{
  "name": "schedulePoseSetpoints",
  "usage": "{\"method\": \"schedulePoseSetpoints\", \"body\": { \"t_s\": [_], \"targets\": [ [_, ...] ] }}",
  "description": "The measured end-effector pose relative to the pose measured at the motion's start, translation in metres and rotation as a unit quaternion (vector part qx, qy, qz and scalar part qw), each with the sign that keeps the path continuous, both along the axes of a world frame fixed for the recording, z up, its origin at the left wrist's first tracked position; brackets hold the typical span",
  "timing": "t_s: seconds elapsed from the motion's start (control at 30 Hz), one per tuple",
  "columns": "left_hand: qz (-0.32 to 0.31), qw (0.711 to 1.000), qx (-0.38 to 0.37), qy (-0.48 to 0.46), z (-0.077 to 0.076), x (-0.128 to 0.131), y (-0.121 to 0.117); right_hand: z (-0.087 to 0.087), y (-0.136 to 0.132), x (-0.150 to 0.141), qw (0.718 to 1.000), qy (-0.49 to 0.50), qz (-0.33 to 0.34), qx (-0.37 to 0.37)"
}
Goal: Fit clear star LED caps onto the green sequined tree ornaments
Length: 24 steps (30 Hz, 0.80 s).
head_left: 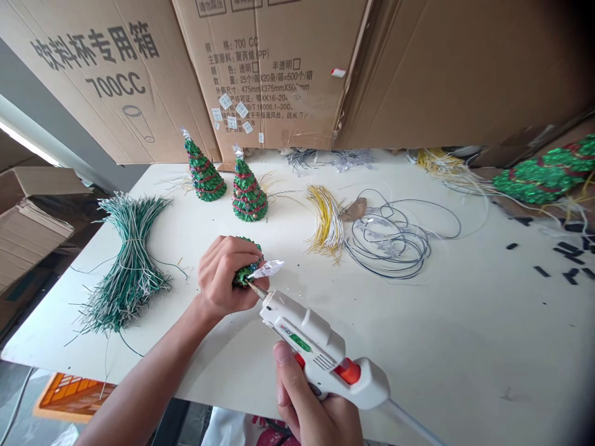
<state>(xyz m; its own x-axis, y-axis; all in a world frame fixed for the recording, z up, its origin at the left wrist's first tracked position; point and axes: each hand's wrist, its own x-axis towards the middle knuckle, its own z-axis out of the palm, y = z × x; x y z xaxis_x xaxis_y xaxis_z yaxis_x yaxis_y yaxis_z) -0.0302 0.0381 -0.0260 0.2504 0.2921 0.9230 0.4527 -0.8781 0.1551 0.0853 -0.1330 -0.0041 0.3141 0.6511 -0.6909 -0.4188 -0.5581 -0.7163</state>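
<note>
Printed cardboard cartons point(288, 127) line the far edge of the white table point(455, 347). An orange crate point(51, 396) sits below its near left side. On the left of the table lies a tied bundle of green and white wires point(134, 238). The white hot-glue gun point(320, 347) is grasped at its handle by the right hand point(313, 402); whether the trigger is squeezed cannot be determined. A loose coil of dark wire point(385, 275) and a yellow-and-white wire bundle point(326, 223) lie to the right of centre.

The left hand point(227, 275) is curled around a miniature Christmas tree point(240, 277), held near the middle of the table with its top toward the gun. Beyond it, a left standing tree point(206, 176) and a right standing tree point(250, 197) are upright on the surface. Smallest noted: the clear tip piece point(268, 269) at the held tree's top, with the nozzle point(257, 290) at or just beside its base.

Progress, as judged: both standing units carry clear tips and appear complete in that respect. The held unit is in work; its tip piece is in place, but whether it is fixed, or glue applied, cannot be confirmed.
</note>
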Motion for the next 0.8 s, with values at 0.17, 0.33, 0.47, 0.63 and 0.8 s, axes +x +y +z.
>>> {"method": "schedulePoseSetpoints", "body": {
  "t_s": [0.17,0.33,0.47,0.63,0.8],
  "targets": [
    [-0.006,1.000,0.003,-0.002,0.0004,0.0005,0.0003,-0.0035,-0.0011,-0.0009,1.000,0.006,-0.003,0.014],
    [-0.011,1.000,0.001,-0.003,0.0004,0.0014,0.0003,-0.0032,-0.0001,-0.0014,1.000,0.007,-0.006,0.017],
    [-0.006,1.000,-0.003,-0.001,0.0005,0.0010,-0.0003,-0.0029,0.0002,-0.0012,1.000,0.006,-0.005,0.019],
    [0.003,1.000,-0.009,0.000,0.0006,0.0011,-0.0006,-0.0040,-0.0004,-0.0001,1.000,0.003,0.003,0.018],
    [-0.001,1.000,-0.005,-0.003,0.0003,0.0014,-0.0001,-0.0039,-0.0001,0.0012,1.000,-0.002,0.005,0.019]
  ]
}}
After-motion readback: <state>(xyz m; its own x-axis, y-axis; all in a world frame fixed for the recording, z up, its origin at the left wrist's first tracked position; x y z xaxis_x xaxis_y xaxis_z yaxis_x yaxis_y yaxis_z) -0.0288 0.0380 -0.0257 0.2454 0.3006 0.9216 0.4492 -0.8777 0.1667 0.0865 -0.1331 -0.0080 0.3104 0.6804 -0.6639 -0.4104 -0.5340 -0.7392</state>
